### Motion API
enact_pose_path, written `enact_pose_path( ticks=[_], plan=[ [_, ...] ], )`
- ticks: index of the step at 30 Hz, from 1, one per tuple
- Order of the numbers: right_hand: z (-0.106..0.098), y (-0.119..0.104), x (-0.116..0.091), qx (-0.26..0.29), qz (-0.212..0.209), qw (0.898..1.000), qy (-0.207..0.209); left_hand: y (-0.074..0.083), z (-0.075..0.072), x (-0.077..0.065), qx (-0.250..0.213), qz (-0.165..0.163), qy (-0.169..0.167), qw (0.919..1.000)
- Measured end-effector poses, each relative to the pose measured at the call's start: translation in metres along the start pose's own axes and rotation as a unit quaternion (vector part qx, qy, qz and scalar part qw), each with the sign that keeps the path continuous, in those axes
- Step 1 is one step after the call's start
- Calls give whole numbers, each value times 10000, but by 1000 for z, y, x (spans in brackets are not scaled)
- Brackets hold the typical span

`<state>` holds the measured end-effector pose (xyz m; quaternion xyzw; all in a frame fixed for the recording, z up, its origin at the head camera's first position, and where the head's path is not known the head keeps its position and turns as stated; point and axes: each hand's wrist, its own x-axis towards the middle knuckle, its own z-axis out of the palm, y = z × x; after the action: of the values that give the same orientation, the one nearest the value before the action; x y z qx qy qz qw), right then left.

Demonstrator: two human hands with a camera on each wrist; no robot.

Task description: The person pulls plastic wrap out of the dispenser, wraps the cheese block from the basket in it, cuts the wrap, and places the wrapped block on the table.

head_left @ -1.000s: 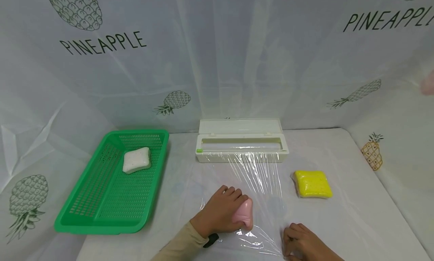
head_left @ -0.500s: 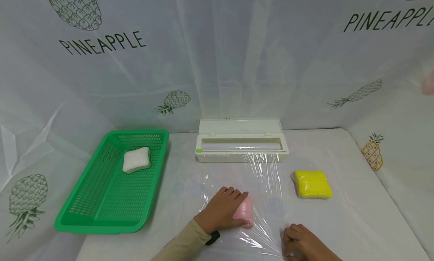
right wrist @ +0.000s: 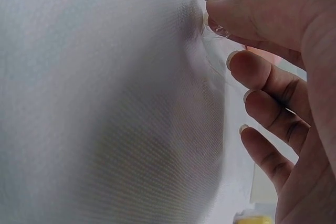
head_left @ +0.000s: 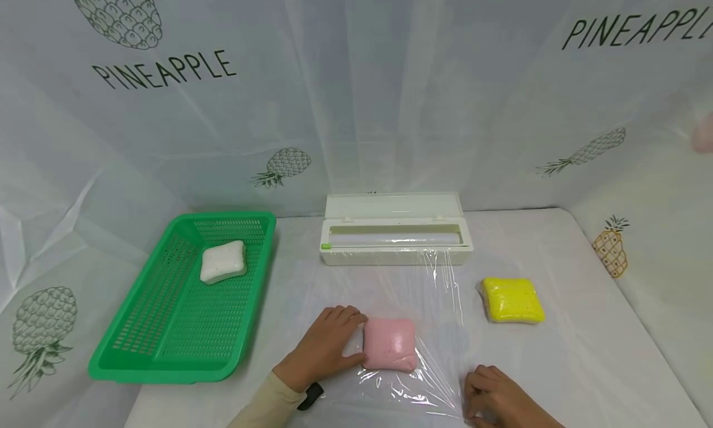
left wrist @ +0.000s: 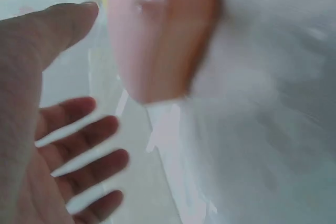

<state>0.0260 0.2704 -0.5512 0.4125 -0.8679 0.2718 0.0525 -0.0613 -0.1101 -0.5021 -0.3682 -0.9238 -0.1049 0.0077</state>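
A pink, pillow-shaped block (head_left: 390, 344) lies flat on a sheet of clear cling film (head_left: 440, 304) drawn out from a white dispenser box (head_left: 397, 256). To its left is my left hand (head_left: 325, 347), fingers spread; the left wrist view shows a gap between the thumb (left wrist: 73, 19) and the block. My right hand (head_left: 498, 397) rests low at the film's near right corner. There its thumb and forefinger pinch a crumpled bit of the film (right wrist: 218, 29), while the other fingers stay loose.
On the left stands a green perforated basket (head_left: 167, 373) with a white block (head_left: 224, 262) inside. A yellow block (head_left: 512, 300) wrapped in clear film lies to the right. The dispenser's lid (head_left: 392, 206) stands raised against the pineapple-print curtain (head_left: 384, 106).
My left hand has let go of the pink block and drawn back to the left. The block now lies flat on the film. My right hand has kept its place.
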Motion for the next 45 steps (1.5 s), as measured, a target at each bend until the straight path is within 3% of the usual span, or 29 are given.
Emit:
enact_pose_path(
  ticks=[5, 11, 13, 16, 21, 24, 30, 36, 39, 45],
  plan=[
    [0, -1, 1, -76, -62, 10000, -5, -9, -2, -32, -232, 432, -292, 9984],
    [-2, -2, 3, 1, 41, 9999, -98, -10, 10, -60, -326, 972, -815, 9914],
    [-2, -2, 4, 38, 49, 10000, -44, -9, 14, -66, -319, 1033, -847, 9905],
    [-2, -2, 6, 18, -67, 9999, 122, -8, 18, -73, -227, 1162, -601, 9911],
    [-5, -4, 7, 50, 98, 9999, -2, -8, 21, -77, -242, 1311, -183, 9909],
    [-6, -4, 7, 92, 181, 9998, -9, -8, 21, -76, -377, 1272, -172, 9910],
    [-7, -4, 7, -82, 179, 9991, 367, -8, 24, -75, -346, 1149, -246, 9925],
    [-9, -2, 9, -244, 345, 9965, 720, -11, 18, -73, -800, 614, -8, 9949],
    [-12, -2, 11, -440, 675, 9928, 882, -14, 13, -70, -947, 445, 293, 9941],
    [-15, 2, 19, -733, 1047, 9819, 1395, -19, 10, -57, -786, 295, 1321, 9877]
  ],
)
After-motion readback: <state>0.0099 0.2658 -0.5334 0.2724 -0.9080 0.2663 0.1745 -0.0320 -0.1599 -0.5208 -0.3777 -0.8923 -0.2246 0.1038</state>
